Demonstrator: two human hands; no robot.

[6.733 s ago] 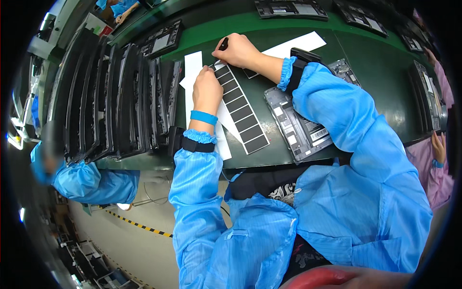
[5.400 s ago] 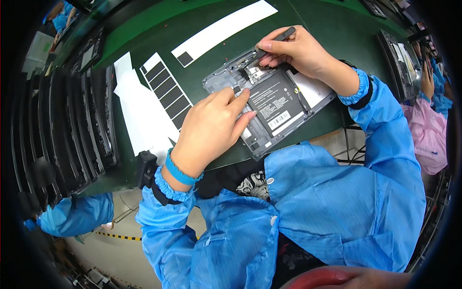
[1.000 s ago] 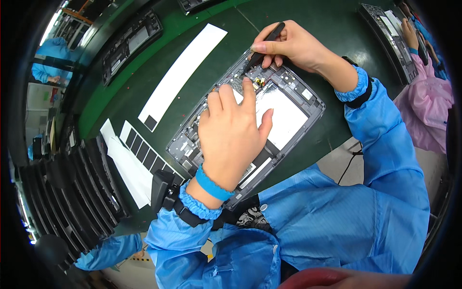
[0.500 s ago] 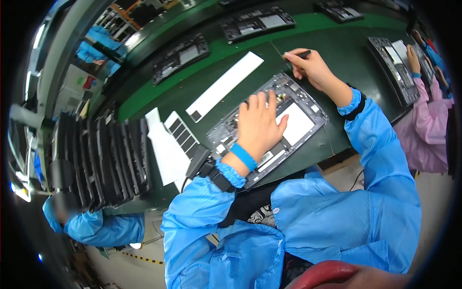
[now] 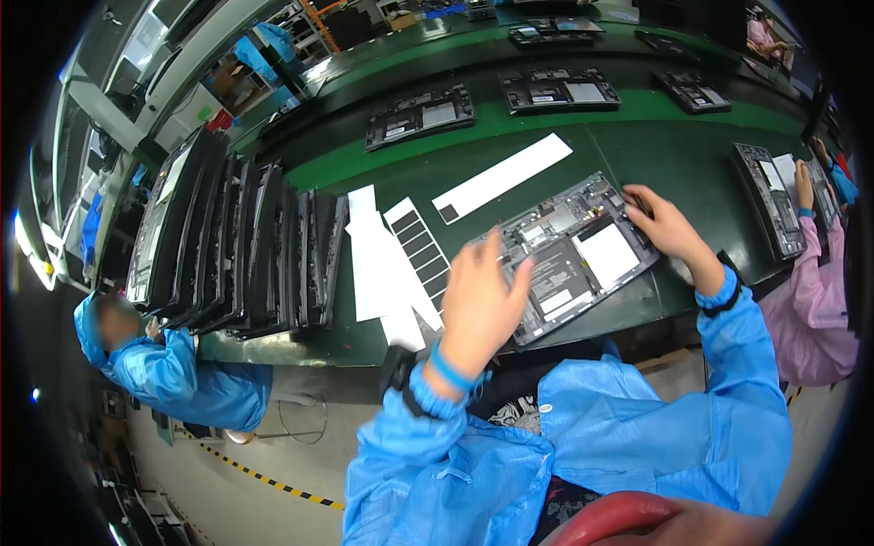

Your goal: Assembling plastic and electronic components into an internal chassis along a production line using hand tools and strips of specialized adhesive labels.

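Observation:
An opened laptop base (image 5: 555, 284) lies tilted on the green bench in front of me, its circuit board, black battery and a white panel exposed. My left hand (image 5: 478, 300) is over its left side, slightly blurred, with thumb and fingers apart and nothing visible between them. At the right edge of the base, my right hand (image 5: 669, 226) is curled, thumb and index finger against the rim. Its other fingers are partly hidden, and I cannot make out what is in its grip. Beyond the base lies a white strip (image 5: 505, 177) with one black square.
Several laptop bases stand on edge in a dark row (image 5: 241, 246) at left. Beside them lie white sheets (image 5: 373, 264) and a card with black rectangles (image 5: 419, 246). More opened bases (image 5: 560, 89) sit along the far bench. Co-workers are at left (image 5: 173, 373) and right (image 5: 797, 300).
My right hand has come down from beyond the base to its right edge; the dark pen-like tool it held no longer shows clearly. My left hand has drawn back toward the left side. The view has shifted.

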